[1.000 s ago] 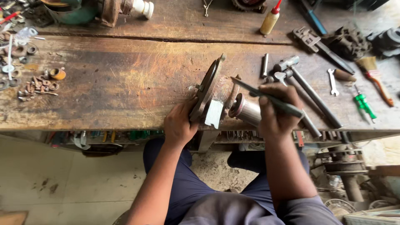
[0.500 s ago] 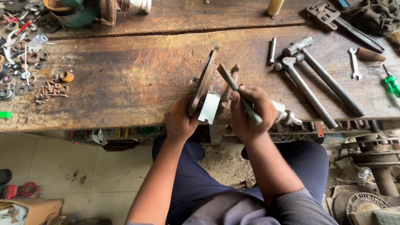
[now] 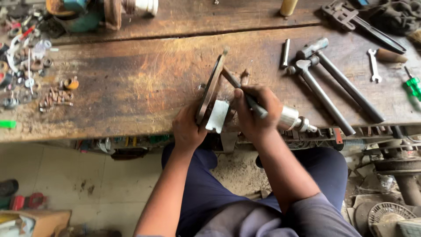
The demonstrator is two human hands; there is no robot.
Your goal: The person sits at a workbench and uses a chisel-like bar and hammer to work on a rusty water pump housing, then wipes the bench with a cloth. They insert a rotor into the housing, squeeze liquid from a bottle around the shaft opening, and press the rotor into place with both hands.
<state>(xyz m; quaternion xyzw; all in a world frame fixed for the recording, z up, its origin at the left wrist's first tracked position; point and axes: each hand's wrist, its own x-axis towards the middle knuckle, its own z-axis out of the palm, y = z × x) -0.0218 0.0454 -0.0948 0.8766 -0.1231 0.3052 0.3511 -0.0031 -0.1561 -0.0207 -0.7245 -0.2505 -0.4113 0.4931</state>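
Observation:
A round metal end plate [image 3: 211,90] stands on edge at the front of the wooden workbench [image 3: 131,87], with a shaft and silvery cylinder [image 3: 293,119] sticking out to its right. My left hand [image 3: 187,128] grips the plate's lower rim from the left. My right hand [image 3: 256,113] is closed around a dark slim rod-like tool [image 3: 232,82] whose tip rests against the plate's right face. A pale metal bracket [image 3: 218,115] hangs below the plate between my hands.
Two long-handled hammers [image 3: 329,87], a short steel pin [image 3: 285,52], a small spanner [image 3: 373,66] and a green-handled screwdriver [image 3: 412,87] lie at the right. Small rusty parts [image 3: 52,98] litter the left. A teal machine [image 3: 83,11] stands at the back.
My right hand has moved left with the tool, from out over the cylinder to against the plate's face. The view has shifted, so the bench sits lower and farther right.

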